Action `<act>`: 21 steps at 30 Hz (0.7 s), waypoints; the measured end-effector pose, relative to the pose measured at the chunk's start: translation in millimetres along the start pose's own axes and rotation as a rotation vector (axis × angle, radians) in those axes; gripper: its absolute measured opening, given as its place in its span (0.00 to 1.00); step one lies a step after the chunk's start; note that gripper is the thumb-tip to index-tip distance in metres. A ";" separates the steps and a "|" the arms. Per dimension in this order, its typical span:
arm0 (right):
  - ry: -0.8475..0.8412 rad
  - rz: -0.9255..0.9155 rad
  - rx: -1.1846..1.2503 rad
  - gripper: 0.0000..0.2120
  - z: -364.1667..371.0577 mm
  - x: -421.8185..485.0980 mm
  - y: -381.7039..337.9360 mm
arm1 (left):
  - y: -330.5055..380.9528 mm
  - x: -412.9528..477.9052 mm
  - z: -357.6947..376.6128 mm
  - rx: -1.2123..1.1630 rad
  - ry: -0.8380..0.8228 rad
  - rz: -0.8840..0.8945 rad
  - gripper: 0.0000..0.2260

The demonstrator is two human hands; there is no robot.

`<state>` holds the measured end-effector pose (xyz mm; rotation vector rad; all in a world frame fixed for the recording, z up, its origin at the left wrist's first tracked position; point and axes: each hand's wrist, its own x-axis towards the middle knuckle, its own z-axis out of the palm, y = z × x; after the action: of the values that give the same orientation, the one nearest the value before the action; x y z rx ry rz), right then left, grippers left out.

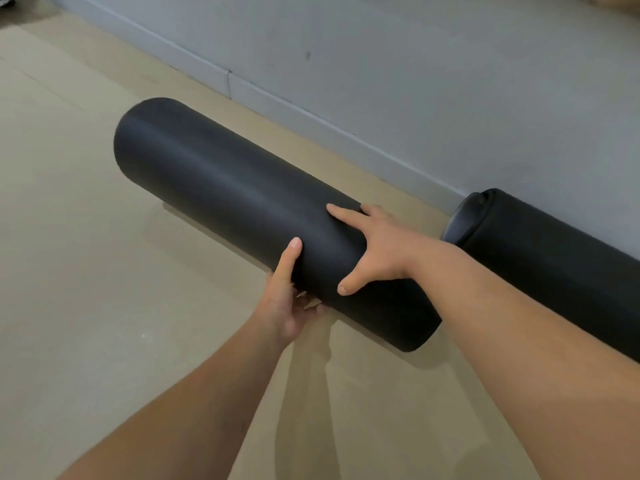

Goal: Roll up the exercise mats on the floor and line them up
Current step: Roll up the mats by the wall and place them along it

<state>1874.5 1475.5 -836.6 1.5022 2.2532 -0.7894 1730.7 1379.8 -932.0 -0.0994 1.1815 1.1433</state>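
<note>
Head view is showing the rolled mat (225, 188) being held near one end, seemingly clear of the floor (86, 271), with its shadow lying beneath. The left hand (287, 306) is cupping the roll from below, thumb running up its side and fingers curling under. The right hand (374, 251) is pressing on top with fingers splayed, not closing round it. Most of the roll is reaching away beyond the grip, so that long end is likely pulling downward and could dip or swing. The flat right palm could also slide on the smooth skin, and springy foam may start unwinding if pressure eases. The mat is looking matte, dark grey and evenly cylindrical. Past the right forearm, a second rolled mat (554, 265) is lying against the pale wall (415, 64).
</note>
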 end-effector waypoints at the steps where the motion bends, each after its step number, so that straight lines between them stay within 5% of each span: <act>1: 0.018 0.008 0.009 0.63 -1.6 2.6 7.0 | 3.9 7.6 6.3 0.034 -0.010 0.015 0.40; 3: 0.052 0.025 -0.011 0.62 -0.9 7.9 15.6 | 9.3 21.2 12.5 0.080 -0.030 0.023 0.32; 8: 0.182 0.076 0.024 0.59 8.9 -0.4 18.7 | 15.0 38.8 6.0 0.268 -0.051 0.052 0.37; 12: 0.251 0.448 0.068 0.59 37.1 -42.3 42.4 | 28.2 43.2 -1.9 0.413 -0.016 0.118 0.44; 17: 0.105 0.739 1.066 0.58 53.8 -94.0 86.8 | 26.0 36.5 4.1 0.382 0.011 0.118 0.43; 19: 0.064 0.696 1.417 0.44 61.8 -91.8 87.2 | 25.3 32.3 3.3 0.395 0.017 0.119 0.43; 21: 0.141 0.637 1.464 0.24 69.3 -83.3 79.2 | 26.3 29.0 1.5 0.412 0.053 0.126 0.44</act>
<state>1977.5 1395.3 -867.8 2.5891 0.8250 -2.2900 1710.2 1411.9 -940.8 0.2646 1.4642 0.9882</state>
